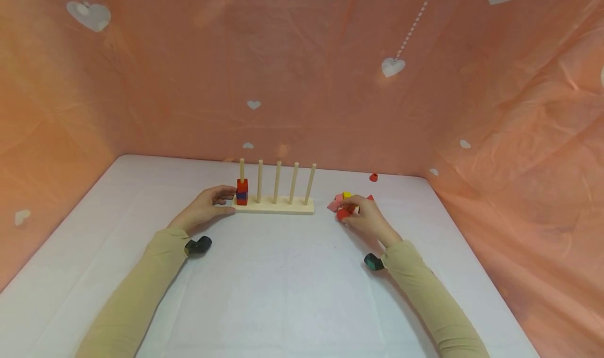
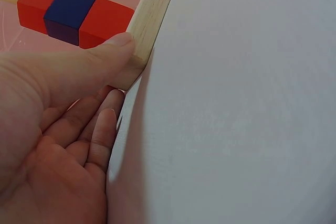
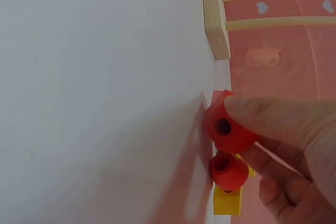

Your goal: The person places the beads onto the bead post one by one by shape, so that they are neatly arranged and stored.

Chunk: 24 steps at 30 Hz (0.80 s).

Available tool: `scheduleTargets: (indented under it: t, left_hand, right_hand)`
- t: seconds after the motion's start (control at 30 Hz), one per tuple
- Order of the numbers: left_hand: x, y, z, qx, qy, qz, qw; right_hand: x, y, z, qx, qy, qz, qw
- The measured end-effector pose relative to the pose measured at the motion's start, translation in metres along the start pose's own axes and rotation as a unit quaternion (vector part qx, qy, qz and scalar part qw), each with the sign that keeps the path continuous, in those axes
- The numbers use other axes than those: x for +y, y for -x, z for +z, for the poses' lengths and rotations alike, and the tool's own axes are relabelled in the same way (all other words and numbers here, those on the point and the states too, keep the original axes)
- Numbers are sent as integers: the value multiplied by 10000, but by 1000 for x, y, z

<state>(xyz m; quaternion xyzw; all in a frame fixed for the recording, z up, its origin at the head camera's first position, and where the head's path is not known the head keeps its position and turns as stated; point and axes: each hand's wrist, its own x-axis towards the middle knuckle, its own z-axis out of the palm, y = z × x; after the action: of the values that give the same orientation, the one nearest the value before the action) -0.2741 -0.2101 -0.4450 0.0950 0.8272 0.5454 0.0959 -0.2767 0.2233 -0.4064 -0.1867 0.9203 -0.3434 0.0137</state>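
A wooden peg stand (image 1: 273, 207) with several upright pegs sits toward the back of the table. On its leftmost peg, a blue block (image 2: 70, 11) lies between two red blocks (image 2: 42, 4). My left hand (image 1: 205, 206) holds the stand's left end, thumb at the front and fingers curled behind. To the right of the stand, my right hand (image 1: 370, 221) pinches a red bead (image 3: 234, 142) with a dark hole facing the wrist camera. Below it in the right wrist view are another red bead (image 3: 237, 177) and a yellow block (image 3: 227, 203).
Pink pieces (image 1: 335, 204) and a yellow piece (image 1: 347, 195) lie around the right fingers, partly hidden by the hand. A lone red piece (image 1: 374, 177) lies near the back edge. An orange curtain (image 1: 302, 85) hangs behind and beside the white-covered table (image 1: 283, 284).
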Motion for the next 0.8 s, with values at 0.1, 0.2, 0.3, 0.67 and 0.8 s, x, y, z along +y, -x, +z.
scheduleTargets:
  t: [0.1,0.2,0.3,0.67,0.8]
  left_hand:
    - [-1,1,0,-5,14,-11,10000]
    - [-1,3,1,2,11,25,10000]
    - [-2,4,1,-7,15,43,10000]
    - [-2,0,0,29,-1,34,10000]
    - [0,-1,0,39,9,3,10000]
  right_hand:
    - [0,1,2,-19,-25,-101,9999]
    - [1,1,3,-57,-1,-187,9998]
    - [2,0,4,-95,17,-216,9997]
    - [1,-1,1,-65,141,-92,9998]
    - [2,0,3,-103,130,-76,9998]
